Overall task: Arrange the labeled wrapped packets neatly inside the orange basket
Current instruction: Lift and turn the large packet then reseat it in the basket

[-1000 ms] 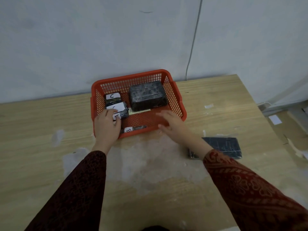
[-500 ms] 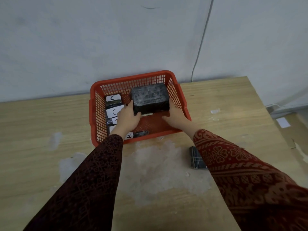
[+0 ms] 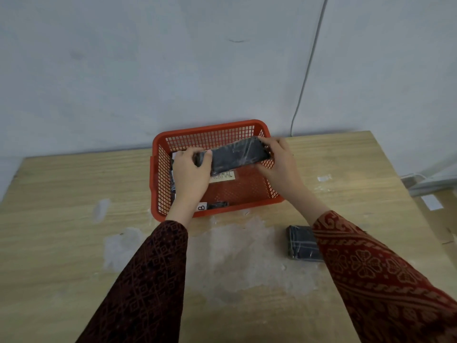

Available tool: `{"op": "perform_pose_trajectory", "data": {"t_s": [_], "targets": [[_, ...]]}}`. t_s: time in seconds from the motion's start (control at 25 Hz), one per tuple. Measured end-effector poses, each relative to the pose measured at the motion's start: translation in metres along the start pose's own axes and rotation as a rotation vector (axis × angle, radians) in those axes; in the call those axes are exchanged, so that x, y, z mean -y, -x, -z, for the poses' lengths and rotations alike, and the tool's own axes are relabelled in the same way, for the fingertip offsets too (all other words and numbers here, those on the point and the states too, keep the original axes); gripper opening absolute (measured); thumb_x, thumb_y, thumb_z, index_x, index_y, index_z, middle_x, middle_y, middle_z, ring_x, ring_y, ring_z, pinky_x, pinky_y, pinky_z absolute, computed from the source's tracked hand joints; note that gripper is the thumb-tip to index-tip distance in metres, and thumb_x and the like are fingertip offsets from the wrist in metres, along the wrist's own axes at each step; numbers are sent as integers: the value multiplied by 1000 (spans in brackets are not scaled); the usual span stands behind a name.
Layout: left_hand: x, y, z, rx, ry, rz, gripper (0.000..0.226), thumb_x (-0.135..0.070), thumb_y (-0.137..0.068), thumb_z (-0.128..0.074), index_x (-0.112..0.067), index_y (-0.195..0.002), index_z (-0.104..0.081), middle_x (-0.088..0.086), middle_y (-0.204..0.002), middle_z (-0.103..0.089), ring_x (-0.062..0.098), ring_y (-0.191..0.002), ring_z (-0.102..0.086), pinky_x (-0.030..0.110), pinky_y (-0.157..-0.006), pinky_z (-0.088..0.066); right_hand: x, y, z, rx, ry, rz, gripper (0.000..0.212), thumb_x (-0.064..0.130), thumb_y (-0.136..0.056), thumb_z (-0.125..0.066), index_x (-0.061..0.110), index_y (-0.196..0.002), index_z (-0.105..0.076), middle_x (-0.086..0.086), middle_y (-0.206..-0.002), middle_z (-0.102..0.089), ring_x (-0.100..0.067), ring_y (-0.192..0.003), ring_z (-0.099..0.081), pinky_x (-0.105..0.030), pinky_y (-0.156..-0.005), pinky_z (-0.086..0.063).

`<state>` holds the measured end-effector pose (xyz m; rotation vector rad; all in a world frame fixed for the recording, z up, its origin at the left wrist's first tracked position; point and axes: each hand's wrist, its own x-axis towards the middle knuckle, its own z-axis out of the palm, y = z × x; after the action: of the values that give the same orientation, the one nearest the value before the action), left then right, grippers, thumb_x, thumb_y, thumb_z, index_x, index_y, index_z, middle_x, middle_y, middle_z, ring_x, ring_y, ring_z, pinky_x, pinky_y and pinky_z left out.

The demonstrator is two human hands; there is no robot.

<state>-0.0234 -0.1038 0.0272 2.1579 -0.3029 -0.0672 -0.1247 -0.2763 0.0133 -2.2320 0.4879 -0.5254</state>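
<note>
The big dark wrapped packet (image 3: 236,155) is up off the basket floor, tilted with its right end higher, held over the back half of the orange basket (image 3: 249,195). The left hand (image 3: 191,174) has its grip closed on the packet's left end, thumb over the top edge, and the right hand (image 3: 280,160) has its grip closed on the right end, fingers curled over the far corner near the basket's right wall. Under the packet, on the mesh floor, lies a pale label (image 3: 223,175) with handwritten letters, its left part covered by the packet. Along the basket's left wall there are smaller dark packets (image 3: 173,180), mostly hidden behind the left wrist, so I cannot tell how many. At the front wall a slim dark packet (image 3: 217,205) lies flat with a white tag marked B (image 3: 201,207) at its left end. The basket sits on the wooden table (image 3: 61,194), pushed back close to the grey wall (image 3: 148,70), where a thin cable (image 3: 305,78) runs down to the table's far edge. Outside the basket, on the table well in front of its right corner, another dark wrapped packet (image 3: 303,246) lies flat, partly covered by the right patterned red sleeve (image 3: 371,268). A whitish scuffed patch (image 3: 235,256) spreads over the table between the arms.
</note>
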Motion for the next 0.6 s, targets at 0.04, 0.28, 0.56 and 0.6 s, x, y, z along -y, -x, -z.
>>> {"op": "perform_pose_trajectory", "data": {"t_s": [0.04, 0.28, 0.56, 0.6], "targets": [[-6, 5, 8, 9, 25, -17, 28, -40, -91, -56, -18, -105, -67, 3, -107, -59, 15, -98, -52, 29, -87, -42, 5, 1, 7, -1, -44, 17, 57, 15, -80, -72, 14, -133, -49, -6, -121, -52, -12, -107, -49, -26, -95, -44], [-21, 46, 43, 109, 458, 59, 37, -47, -92, -52, -29, -122, -63, -11, -123, -59, -3, -109, -53, 7, -81, -40, 34, 10, 38, 49, -188, 8, 28, 31, -86, -65, 25, -112, -58, 27, -91, -57, 24, -82, -54, 5, -64, -41], [-1, 96, 37, 140, 652, 151, 42, -35, -83, -69, -35, -123, -54, -21, -109, -64, -13, -90, -63, 4, -63, -49, 27, 53, 33, 49, -292, -210, 22, 43, -83, -64, 26, -96, -59, 13, -88, -65, -2, -83, -63, -21, -68, -50], [1, 97, 37, 129, 683, 170, 40, -35, -83, -70, -37, -119, -55, -19, -108, -65, -10, -90, -65, 6, -63, -50, 25, 58, 32, 82, -298, -238, 25, 44, -83, -63, 24, -99, -59, 8, -92, -66, -11, -87, -64, -30, -71, -54]]}}
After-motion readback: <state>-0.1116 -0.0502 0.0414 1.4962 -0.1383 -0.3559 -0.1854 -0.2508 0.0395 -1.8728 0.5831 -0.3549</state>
